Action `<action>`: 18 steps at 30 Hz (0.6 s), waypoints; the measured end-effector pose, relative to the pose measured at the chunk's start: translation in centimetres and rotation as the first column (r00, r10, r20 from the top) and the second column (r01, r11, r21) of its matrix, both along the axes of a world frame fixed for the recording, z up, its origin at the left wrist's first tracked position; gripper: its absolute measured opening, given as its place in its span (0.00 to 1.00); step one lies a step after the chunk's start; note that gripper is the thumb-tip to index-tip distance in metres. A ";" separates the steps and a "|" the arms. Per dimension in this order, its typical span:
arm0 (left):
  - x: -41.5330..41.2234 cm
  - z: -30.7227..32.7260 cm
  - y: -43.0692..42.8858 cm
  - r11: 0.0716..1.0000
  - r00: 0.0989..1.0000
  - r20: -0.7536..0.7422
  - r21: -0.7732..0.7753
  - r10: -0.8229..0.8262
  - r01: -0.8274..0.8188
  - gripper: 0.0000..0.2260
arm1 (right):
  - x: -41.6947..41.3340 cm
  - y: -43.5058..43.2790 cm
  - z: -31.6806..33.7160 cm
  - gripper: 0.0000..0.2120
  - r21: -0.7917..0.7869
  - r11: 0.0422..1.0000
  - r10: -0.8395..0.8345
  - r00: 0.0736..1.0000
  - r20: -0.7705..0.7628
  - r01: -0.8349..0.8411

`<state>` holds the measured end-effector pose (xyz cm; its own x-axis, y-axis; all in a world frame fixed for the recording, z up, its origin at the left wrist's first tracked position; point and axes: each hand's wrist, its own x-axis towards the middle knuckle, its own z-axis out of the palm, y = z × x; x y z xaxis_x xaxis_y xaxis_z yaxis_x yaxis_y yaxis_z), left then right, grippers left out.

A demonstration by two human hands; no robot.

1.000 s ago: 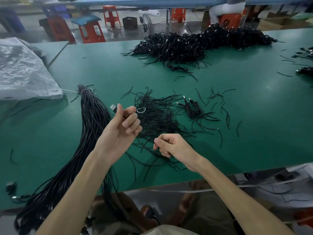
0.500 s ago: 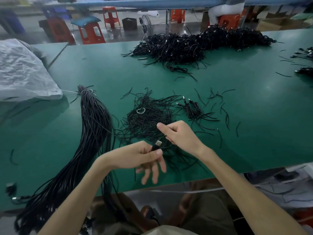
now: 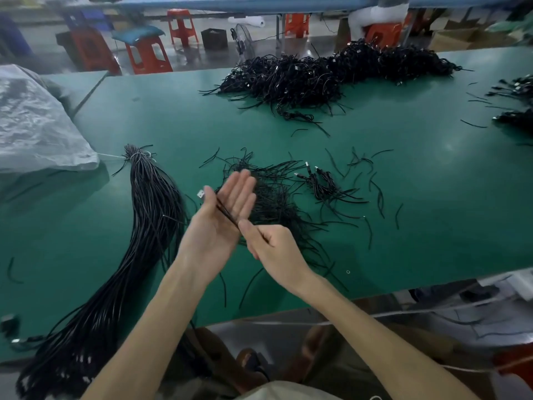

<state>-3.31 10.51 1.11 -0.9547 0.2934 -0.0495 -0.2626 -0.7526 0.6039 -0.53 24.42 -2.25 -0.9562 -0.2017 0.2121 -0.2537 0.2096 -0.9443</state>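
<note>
1. Since half a second ago the left hand (image 3: 222,217) has turned palm up and lifted off the near part of the surface (image 3: 418,232). The right hand (image 3: 277,252) has drawn back from the loose pile to meet it.
2. Now the left hand lies flat and open, fingers straight and pointing away. A thin black cable (image 3: 226,210) lies slantwise across its palm, and its metal plug (image 3: 201,194) pokes out just beside the thumb.
3. The right hand, fingers curled, pinches that same cable between thumb and forefinger at the heel of the left palm. Both hands hover over the green surface.
4. To the left lies a long bundle of black cables (image 3: 150,226). It runs from the near edge to its tied end farther back.
5. Just beyond the hands spreads a loose tangle of short black wires (image 3: 277,197), with a small bunch of plugged cables (image 3: 323,186) at its right.
6. Farther back a large heap of black cables (image 3: 317,76) stretches across the surface, and a clear plastic bag (image 3: 37,125) sits at the far left.
7. Red stools (image 3: 147,56) stand on the floor beyond.
</note>
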 end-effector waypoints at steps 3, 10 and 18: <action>0.0 1.3 -2.1 0.994 0.999 0.005 0.097 -0.052 0.052 0.09 | -0.7 1.2 -1.6 0.31 0.038 0.999 -0.040 0.998 0.042 0.039; 1.3 0.2 -2.7 0.319 0.683 -0.165 -0.942 -0.711 0.104 0.22 | -4.1 3.2 0.3 0.31 0.108 0.938 -0.317 0.941 -0.118 0.330; -0.1 -1.6 -0.6 0.900 0.989 -0.124 -0.418 0.077 -0.123 0.26 | -1.6 -0.1 1.5 0.28 0.027 0.977 -0.202 0.957 -0.211 0.212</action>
